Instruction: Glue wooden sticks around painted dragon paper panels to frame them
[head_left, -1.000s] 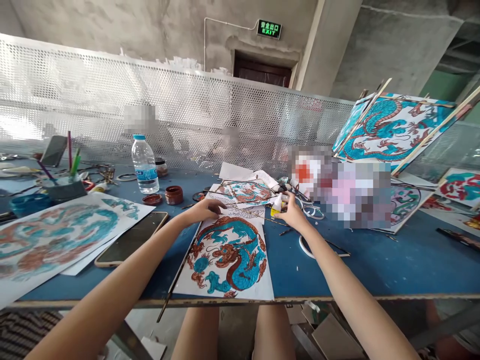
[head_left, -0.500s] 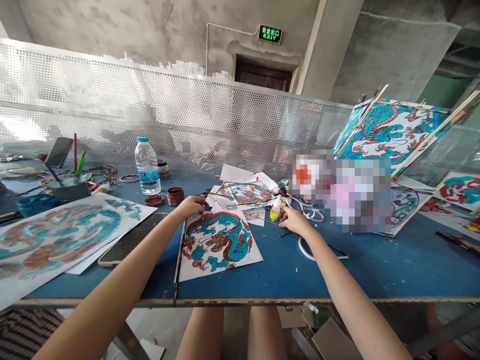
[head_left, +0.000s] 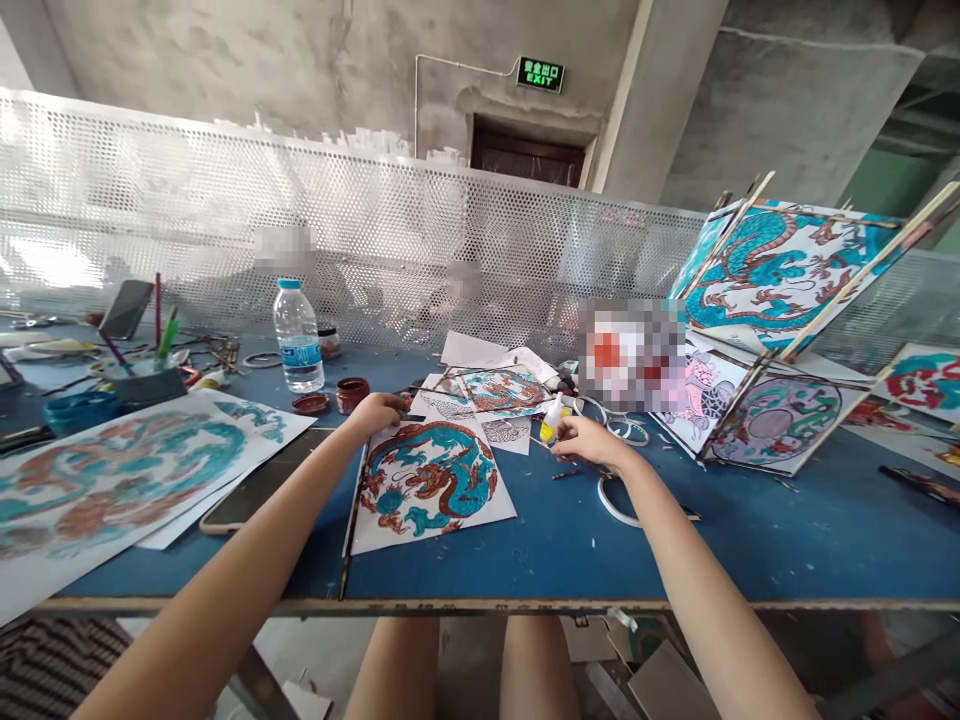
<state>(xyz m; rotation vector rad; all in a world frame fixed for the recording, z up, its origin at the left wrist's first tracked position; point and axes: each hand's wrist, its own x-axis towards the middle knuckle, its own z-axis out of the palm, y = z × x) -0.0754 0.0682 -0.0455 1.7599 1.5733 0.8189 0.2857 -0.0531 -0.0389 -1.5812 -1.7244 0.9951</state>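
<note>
My left hand (head_left: pixel 379 412) is closed at the top left corner of a dragon painting (head_left: pixel 431 480) in teal and brown on white paper. A thin dark stick (head_left: pixel 349 540) runs along the sheet's left edge, its lower end overhanging the paper towards the table's front. Its upper end is hidden near my left fingers. My right hand (head_left: pixel 589 441) is closed, fingertips bunched low over the table. What they hold, if anything, is hidden. Just left of these fingers stands a small white and yellow glue bottle (head_left: pixel 552 422). A short dark stick piece (head_left: pixel 568 473) lies below them.
Brown paint jars (head_left: pixel 351 394) and a water bottle (head_left: pixel 298 345) stand behind my left arm. A phone (head_left: pixel 262 485) and a larger painting (head_left: pixel 142 460) lie left. White tape rings (head_left: pixel 619 500) lie right, before a stick-framed paper lantern (head_left: pixel 772 415). A perforated screen (head_left: pixel 420 240) stands behind.
The dragon painting and its stick have shifted slightly left with my left hand. My right hand has moved a little left, towards the glue bottle. Blurring over the lantern has shrunk.
</note>
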